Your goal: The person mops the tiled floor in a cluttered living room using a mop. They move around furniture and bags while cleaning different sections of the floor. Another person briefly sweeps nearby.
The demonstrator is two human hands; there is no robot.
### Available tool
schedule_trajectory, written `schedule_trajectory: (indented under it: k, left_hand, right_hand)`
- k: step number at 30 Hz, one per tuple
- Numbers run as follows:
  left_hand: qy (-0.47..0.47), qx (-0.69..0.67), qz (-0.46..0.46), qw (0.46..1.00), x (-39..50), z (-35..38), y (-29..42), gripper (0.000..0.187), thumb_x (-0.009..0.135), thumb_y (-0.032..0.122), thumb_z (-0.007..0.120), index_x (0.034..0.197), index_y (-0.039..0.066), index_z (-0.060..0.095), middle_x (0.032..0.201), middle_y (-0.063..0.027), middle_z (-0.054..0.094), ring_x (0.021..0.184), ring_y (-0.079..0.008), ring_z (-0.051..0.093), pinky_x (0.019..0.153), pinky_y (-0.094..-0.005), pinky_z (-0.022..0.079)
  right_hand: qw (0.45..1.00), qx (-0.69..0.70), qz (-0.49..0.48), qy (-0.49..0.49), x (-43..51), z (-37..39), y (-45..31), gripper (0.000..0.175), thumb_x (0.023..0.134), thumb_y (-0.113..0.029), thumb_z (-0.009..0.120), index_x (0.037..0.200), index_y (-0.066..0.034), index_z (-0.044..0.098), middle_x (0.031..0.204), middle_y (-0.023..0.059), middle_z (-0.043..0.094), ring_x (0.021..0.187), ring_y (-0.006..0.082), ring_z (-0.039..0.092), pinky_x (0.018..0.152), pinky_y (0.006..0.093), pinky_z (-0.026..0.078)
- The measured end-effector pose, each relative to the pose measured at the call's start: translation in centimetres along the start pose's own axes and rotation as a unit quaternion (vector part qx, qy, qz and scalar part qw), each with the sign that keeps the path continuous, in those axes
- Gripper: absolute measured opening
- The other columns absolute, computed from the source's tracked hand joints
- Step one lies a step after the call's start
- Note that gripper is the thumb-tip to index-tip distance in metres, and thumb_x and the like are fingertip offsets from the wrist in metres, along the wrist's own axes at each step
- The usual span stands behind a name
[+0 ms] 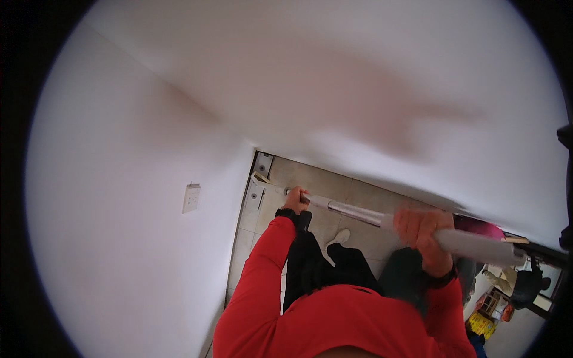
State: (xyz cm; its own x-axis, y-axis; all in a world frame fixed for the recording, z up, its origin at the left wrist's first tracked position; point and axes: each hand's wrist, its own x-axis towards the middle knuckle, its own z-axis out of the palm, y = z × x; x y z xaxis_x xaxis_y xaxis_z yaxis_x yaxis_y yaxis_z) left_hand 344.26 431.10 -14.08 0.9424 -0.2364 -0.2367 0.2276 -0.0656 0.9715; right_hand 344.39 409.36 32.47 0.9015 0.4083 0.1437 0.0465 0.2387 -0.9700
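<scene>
A long pole with a silvery metal section (358, 212) and pale plastic sleeves slants across in front of me. My left hand (295, 200) grips its far, thinner end. Around the pole closer to me, just before the thick pale grip (479, 246), is my right hand (423, 228), blurred. At the pole's far end, a long flat grey head (254, 195), apparently a flat mop's, lies along the foot of the left wall. A pale folded bracket (260, 179) crosses its middle. Part of the pole is hidden inside both hands.
White walls (134, 223) meet at a corner beyond the head. A socket plate (191, 198) is on the left wall. Tiled floor (322, 179) lies below. At the right are a person in dark clothing (528, 286), a yellow package (480, 325) and a pink object (481, 228).
</scene>
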Motion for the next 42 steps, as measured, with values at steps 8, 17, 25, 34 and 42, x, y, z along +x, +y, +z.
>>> schedule_trajectory:
  k: [8, 17, 25, 34, 42]
  left_hand:
    - [-0.033, 0.054, 0.083, 0.995, 0.6, 19.6, -1.3, 0.038, 0.059, -0.001, 0.068, 0.092, 0.006, 0.052, 0.071, -0.0074, 0.056, 0.059, -0.0148, 0.057, 0.054, -0.029, 0.046]
    - [-0.059, 0.057, 0.064, 0.995, -1.9, 34.9, 3.2, 0.033, 0.066, 0.006, 0.07, 0.09, 0.004, 0.048, 0.085, -0.0099, 0.064, 0.074, -0.0246, 0.063, 0.064, -0.0318, 0.049]
    - [0.026, -0.019, 0.019, 0.999, -10.9, 28.8, 5.8, 0.036, 0.063, 0.0, 0.068, 0.093, 0.006, 0.048, 0.084, -0.0086, 0.059, 0.073, -0.0194, 0.06, 0.064, -0.0321, 0.048]
    - [0.232, -0.026, -0.1, 0.967, -23.7, 13.3, -9.6, 0.049, 0.051, 0.002, 0.076, 0.092, 0.002, 0.049, 0.082, -0.0081, 0.06, 0.075, -0.0176, 0.06, 0.07, -0.0314, 0.05]
    - [0.086, 0.127, -0.089, 0.984, -15.0, 17.0, -11.8, 0.048, 0.05, 0.01, 0.083, 0.089, 0.005, 0.056, 0.08, -0.0055, 0.059, 0.063, -0.0157, 0.059, 0.058, -0.0311, 0.05]
  right_hand:
    - [0.982, -0.088, -0.032, 0.162, -10.9, -10.4, -4.2, 0.028, 0.08, -0.017, 0.062, 0.061, -0.0067, 0.044, 0.055, 0.0047, 0.049, 0.048, 0.017, 0.045, 0.057, 0.0338, 0.041]
    - [0.973, -0.148, 0.01, 0.177, -19.6, -16.1, -10.3, 0.032, 0.073, -0.026, 0.072, 0.059, -0.0112, 0.047, 0.05, 0.0024, 0.051, 0.044, 0.0144, 0.051, 0.057, 0.0315, 0.045]
    - [0.992, -0.055, 0.005, -0.115, -16.6, -15.0, -13.0, 0.023, 0.074, -0.02, 0.071, 0.062, -0.0093, 0.054, 0.055, 0.003, 0.057, 0.05, 0.0158, 0.057, 0.058, 0.0336, 0.051]
    - [0.948, 0.097, 0.129, -0.274, -11.8, -7.6, 1.2, 0.017, 0.079, -0.008, 0.065, 0.073, -0.0041, 0.049, 0.065, 0.0063, 0.051, 0.061, 0.0211, 0.049, 0.065, 0.0365, 0.043]
    - [0.994, 0.103, 0.033, 0.013, -15.1, -14.0, 2.0, 0.02, 0.083, -0.007, 0.057, 0.074, -0.0076, 0.039, 0.061, 0.0017, 0.043, 0.056, 0.014, 0.041, 0.063, 0.0322, 0.04]
